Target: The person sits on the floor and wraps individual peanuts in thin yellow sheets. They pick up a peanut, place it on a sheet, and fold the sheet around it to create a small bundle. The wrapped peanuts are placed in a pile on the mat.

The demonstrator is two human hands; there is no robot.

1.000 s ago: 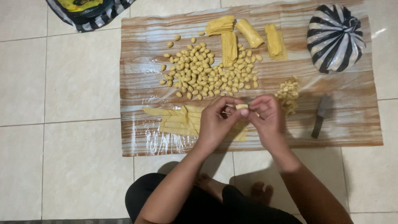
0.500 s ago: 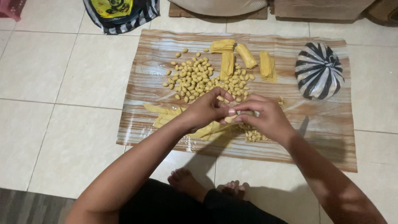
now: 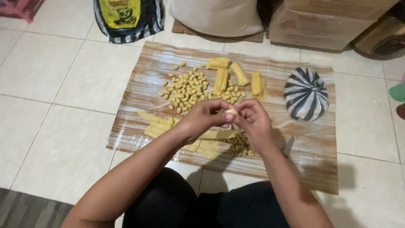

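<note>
**On the floor mat: both hands pinching one dough piece**

On the tiled floor, a wood-pattern plastic mat [image 3: 295, 169] is spread in front of a seated person. Left hand [image 3: 205, 116] and right hand [image 3: 252, 122] meet above the mat's near half, fingers curled in, both closed on a small pale-yellow dough piece [image 3: 231, 112] held between the fingertips, off the mat. Only the top of the piece shows.

Under the hands: flat yellow dough strips [image 3: 158, 126], partly hidden by the left forearm. Just beside the right wrist, a small heap of cut bits [image 3: 239, 142], and a knife blade [image 3: 288, 146] poking out past the right forearm; handle hidden.

Farther out on the mat: a spread pile of rolled dough nuggets [image 3: 187, 88], then four thicker dough logs [image 3: 240, 75] along the far edge. Right of those, well apart from the hands, a black-and-white striped tied bag [image 3: 306, 93].

Beyond the mat: a striped bag with a yellow panel [image 3: 126, 17], a white sack [image 3: 217, 17], a cardboard box [image 3: 329, 21].
</note>
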